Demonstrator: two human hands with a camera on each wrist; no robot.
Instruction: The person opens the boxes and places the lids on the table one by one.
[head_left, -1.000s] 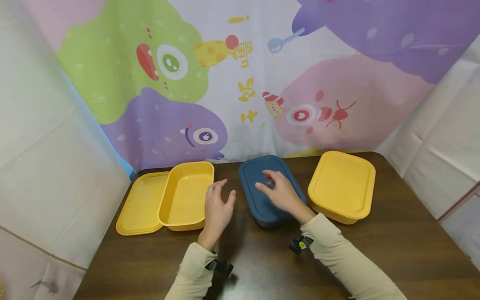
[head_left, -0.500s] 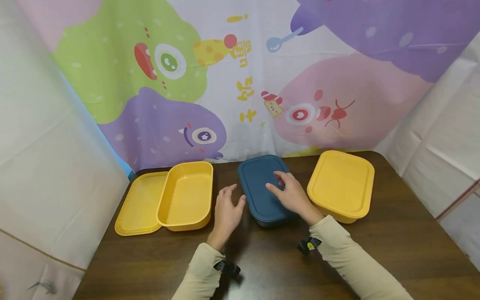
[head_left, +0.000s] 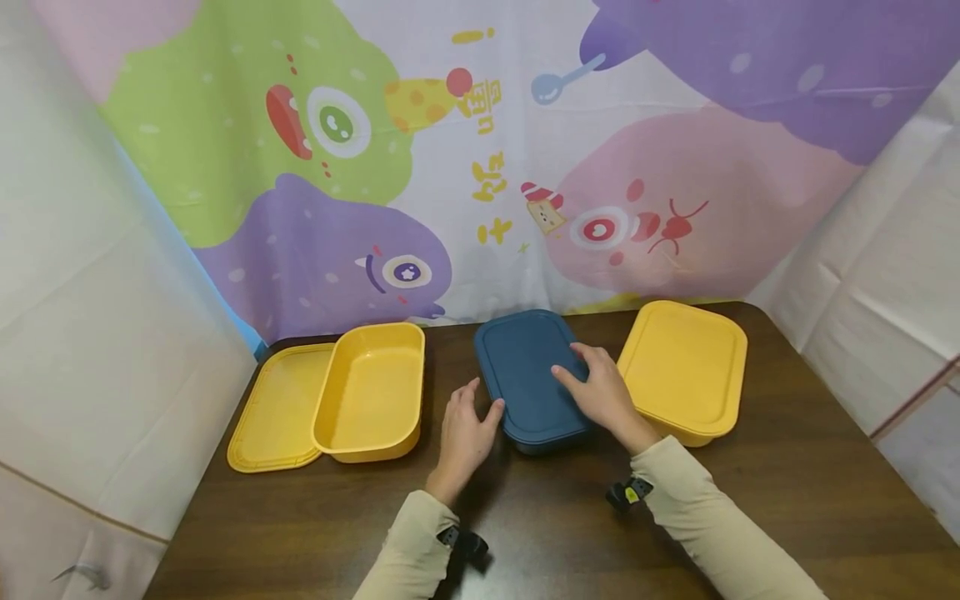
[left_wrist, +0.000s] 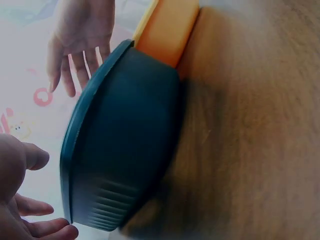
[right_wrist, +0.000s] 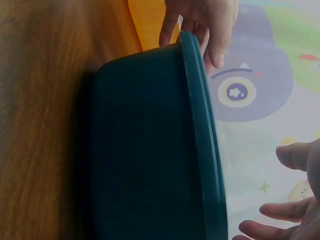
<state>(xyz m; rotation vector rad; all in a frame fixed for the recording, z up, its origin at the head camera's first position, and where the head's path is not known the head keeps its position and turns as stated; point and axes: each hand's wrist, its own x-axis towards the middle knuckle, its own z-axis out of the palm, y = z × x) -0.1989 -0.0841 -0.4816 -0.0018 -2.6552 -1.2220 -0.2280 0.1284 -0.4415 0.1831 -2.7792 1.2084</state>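
A dark blue lunch box [head_left: 528, 371] with its lid on sits in the middle of the table's far side. At its left edge is my left hand [head_left: 467, 433], fingers loosely bent and thumb apart. In the left wrist view, fingertips of the left hand [left_wrist: 30, 210] reach the lid rim; whether they touch cannot be told. My right hand [head_left: 603, 396] hovers over the right edge of the lid, thumb and fingers spread. From the right wrist view, the right hand [right_wrist: 295, 200] stands apart from the blue box [right_wrist: 150, 145]. Neither hand grips anything.
To the left, an open yellow box [head_left: 371, 392] partly covers a loose yellow lid [head_left: 277, 408]. A lidded yellow box [head_left: 682, 367] stands close right of the blue one. Behind the brown table [head_left: 540, 533] hangs a cartoon-printed cloth [head_left: 510, 283].
Both hands have shifted right. The left hand has gone from beside the open yellow box to the blue box's left edge; the right has slid from mid-lid to its right edge.
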